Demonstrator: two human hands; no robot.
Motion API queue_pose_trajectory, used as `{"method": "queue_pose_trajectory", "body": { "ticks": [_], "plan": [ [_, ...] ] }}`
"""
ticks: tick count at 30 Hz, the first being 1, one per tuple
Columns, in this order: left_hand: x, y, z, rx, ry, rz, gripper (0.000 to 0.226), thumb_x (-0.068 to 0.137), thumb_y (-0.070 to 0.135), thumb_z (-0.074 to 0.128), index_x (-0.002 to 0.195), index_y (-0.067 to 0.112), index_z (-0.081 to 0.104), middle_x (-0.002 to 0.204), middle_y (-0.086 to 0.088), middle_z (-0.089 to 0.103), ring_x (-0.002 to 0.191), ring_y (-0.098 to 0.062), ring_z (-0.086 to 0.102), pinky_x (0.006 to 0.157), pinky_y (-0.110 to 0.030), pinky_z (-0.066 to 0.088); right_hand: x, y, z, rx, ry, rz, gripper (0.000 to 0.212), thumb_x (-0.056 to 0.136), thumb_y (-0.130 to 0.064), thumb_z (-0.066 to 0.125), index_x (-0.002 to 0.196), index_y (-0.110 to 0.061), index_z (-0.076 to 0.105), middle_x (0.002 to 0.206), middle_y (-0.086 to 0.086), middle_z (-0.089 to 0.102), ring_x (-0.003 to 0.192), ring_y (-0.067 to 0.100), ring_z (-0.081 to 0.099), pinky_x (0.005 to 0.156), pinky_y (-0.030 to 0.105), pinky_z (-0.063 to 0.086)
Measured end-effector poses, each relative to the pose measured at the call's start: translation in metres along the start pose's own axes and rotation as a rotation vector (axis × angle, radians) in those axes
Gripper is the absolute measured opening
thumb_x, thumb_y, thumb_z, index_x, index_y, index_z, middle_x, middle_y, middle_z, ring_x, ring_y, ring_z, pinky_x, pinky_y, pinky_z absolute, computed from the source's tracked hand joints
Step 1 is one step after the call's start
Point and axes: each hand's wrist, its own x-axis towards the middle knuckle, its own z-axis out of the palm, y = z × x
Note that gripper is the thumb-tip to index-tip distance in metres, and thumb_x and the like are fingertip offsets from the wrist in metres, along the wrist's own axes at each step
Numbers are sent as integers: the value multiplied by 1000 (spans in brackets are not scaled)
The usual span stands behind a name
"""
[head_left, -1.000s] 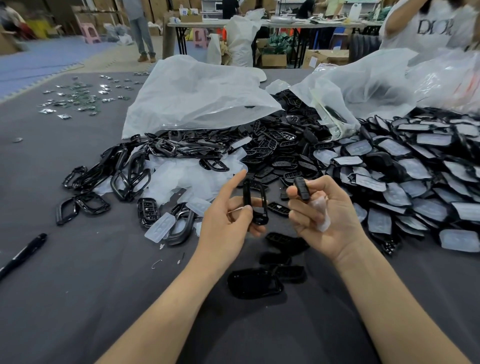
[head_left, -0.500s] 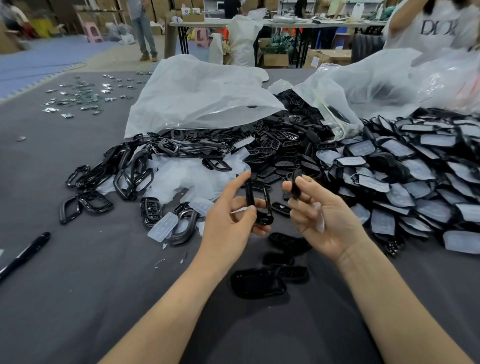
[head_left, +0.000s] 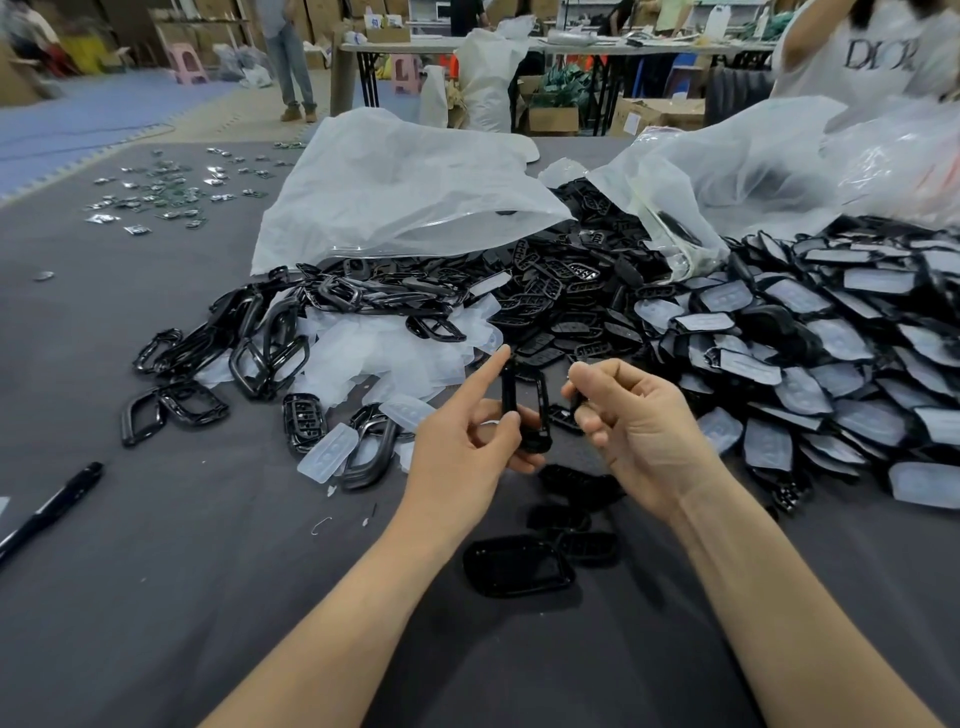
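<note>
My left hand (head_left: 457, 447) pinches a black oval plastic frame (head_left: 527, 405) upright between thumb and fingers, with the index finger stretched out along its left edge. Just right of the frame, my right hand (head_left: 639, 431) has its fingers curled around a small black part (head_left: 575, 402), which is mostly hidden. The two hands are a few centimetres apart above the grey table (head_left: 156, 597).
A black shell (head_left: 517, 566) and smaller black pieces (head_left: 587, 545) lie below my hands. Heaps of black frames (head_left: 270, 353), grilles (head_left: 561, 291) and translucent pads (head_left: 831, 353) spread ahead and right, beside white plastic bags (head_left: 405, 192). A black pen (head_left: 52, 506) lies at left.
My right hand has turned and curled its fingers over the small black part, moving it down toward the frame. The left hand keeps holding the frame in place.
</note>
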Motion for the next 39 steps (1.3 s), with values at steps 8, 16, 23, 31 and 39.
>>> {"method": "queue_pose_trajectory", "body": {
  "ticks": [8, 16, 23, 31, 39],
  "plan": [
    [-1, 0, 0, 65, 22, 31, 58, 91, -4, 57, 137, 30, 49, 77, -4, 71, 61, -13, 67, 59, -20, 55, -1, 6, 0, -410, 62, -187, 21, 82, 5, 67, 86, -12, 56, 59, -9, 60, 38, 8, 48, 34, 16, 31],
    [0, 0, 0, 216, -2, 49, 62, 91, 7, 62, 128, 54, 47, 81, 8, 69, 72, -31, 68, 75, -40, 59, 0, 14, 4, -390, 109, -145, 18, 81, -1, 71, 69, -9, 59, 57, 8, 53, 35, 9, 36, 35, 16, 30],
    [2, -2, -1, 269, -19, 58, 60, 90, 13, 65, 128, 56, 46, 78, 18, 67, 75, -29, 66, 81, -44, 57, 2, 16, 5, -280, 95, -50, 19, 83, -1, 68, 73, -7, 53, 46, 0, 46, 35, 9, 34, 36, 16, 29],
    [2, -8, -1, 134, -33, -14, 41, 92, 4, 61, 129, 21, 57, 98, -7, 74, 90, -27, 71, 84, -51, 56, 0, 15, 5, -250, 60, -42, 20, 84, 7, 63, 87, -12, 56, 68, 1, 56, 36, 4, 37, 34, 14, 29],
    [2, -7, 1, 111, -50, -2, 39, 91, 5, 62, 115, 36, 59, 86, 3, 73, 82, -18, 71, 75, -36, 58, 1, 16, 2, -277, 40, -2, 10, 85, 5, 62, 86, -4, 58, 64, 3, 56, 36, 4, 38, 32, 14, 27]
  ]
}}
